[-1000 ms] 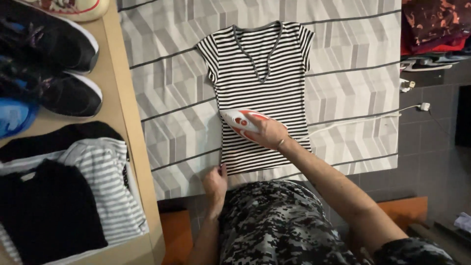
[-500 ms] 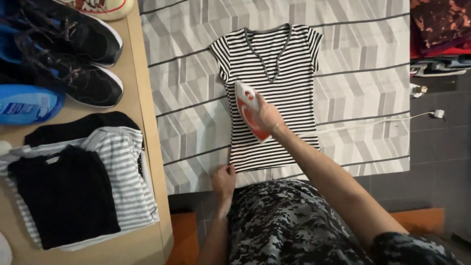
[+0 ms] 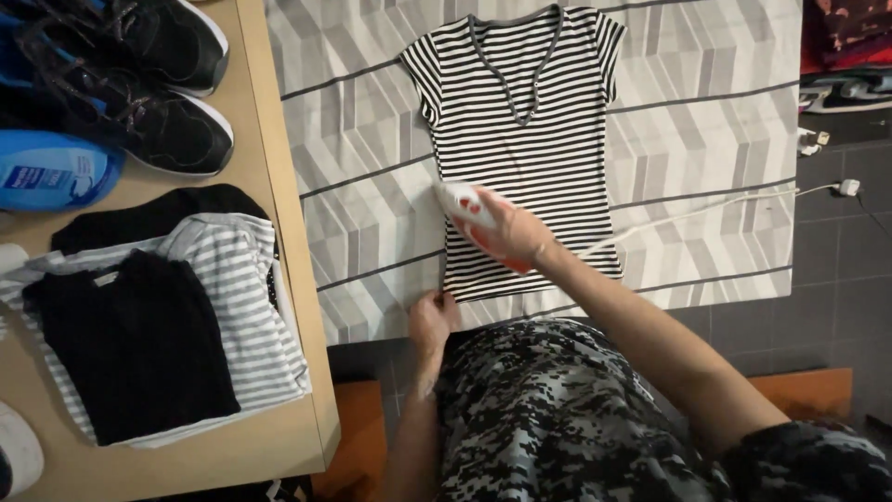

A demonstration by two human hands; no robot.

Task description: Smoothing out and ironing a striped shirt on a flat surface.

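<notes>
Striped shirt (image 3: 520, 139) under iron (image 3: 469, 209) gripped by right hand (image 3: 511, 237), arm outstretched.

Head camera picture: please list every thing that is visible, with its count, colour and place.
Striped T-shirt: one, black and white, flat on the patterned cloth, centre top.
Iron: one, white and red, on the shirt's lower left part.
Iron cord: one, white, running right to a plug on the floor.
Patterned cloth: one, grey and white, under the shirt.
Wooden table: one, light brown, left side.
Folded clothes: a pile, black and grey-striped, on the table.
Sneakers: at least two, black with white soles, top left.
Blue bottle: one, left edge, lying down.
Left hand: at the shirt's bottom hem.
Right hand: gripping the iron.
</notes>
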